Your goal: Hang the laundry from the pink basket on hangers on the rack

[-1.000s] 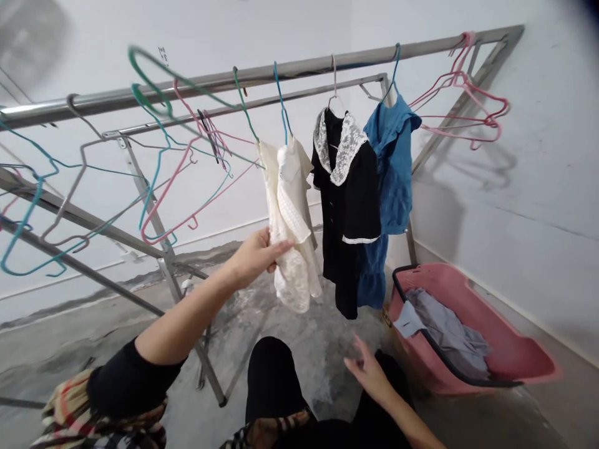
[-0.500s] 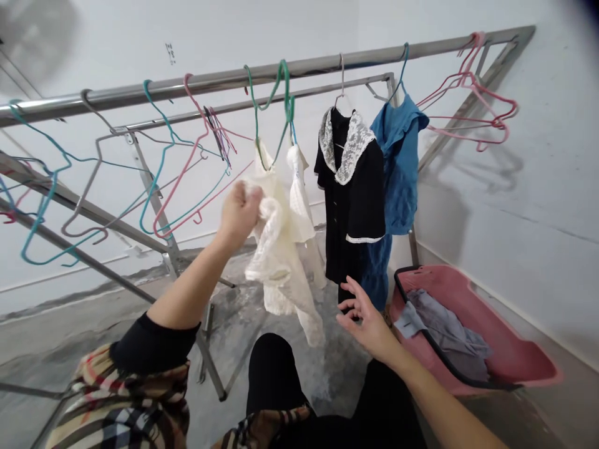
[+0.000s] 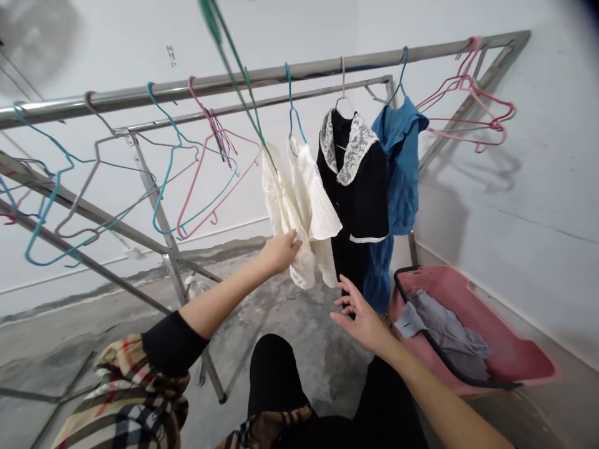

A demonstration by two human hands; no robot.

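My left hand [image 3: 281, 251] reaches forward and touches the lower left edge of a cream lace garment [image 3: 299, 206]; its fingers look loosely curled against the cloth. The garment hangs from a green hanger [image 3: 234, 68] and a blue hanger [image 3: 292, 106] at the steel rail [image 3: 140, 95]. The green hanger is tilted far up and to the left. My right hand [image 3: 358, 315] hovers lower, fingers spread, empty, just in front of a black dress with a lace collar [image 3: 355, 206]. A blue garment [image 3: 397, 174] hangs right of the dress.
Several empty pink, teal and grey hangers [image 3: 187, 168] hang on the rack's rails at left, and pink hangers [image 3: 468, 93] at far right. A pink laundry basket [image 3: 510, 355] with grey clothes [image 3: 444, 330] sits on the concrete floor by the right wall.
My left hand has dropped from a raised fist bunching the cream garment to its lower edge. The garment has fallen back to hang, and the green hanger has swung upward.
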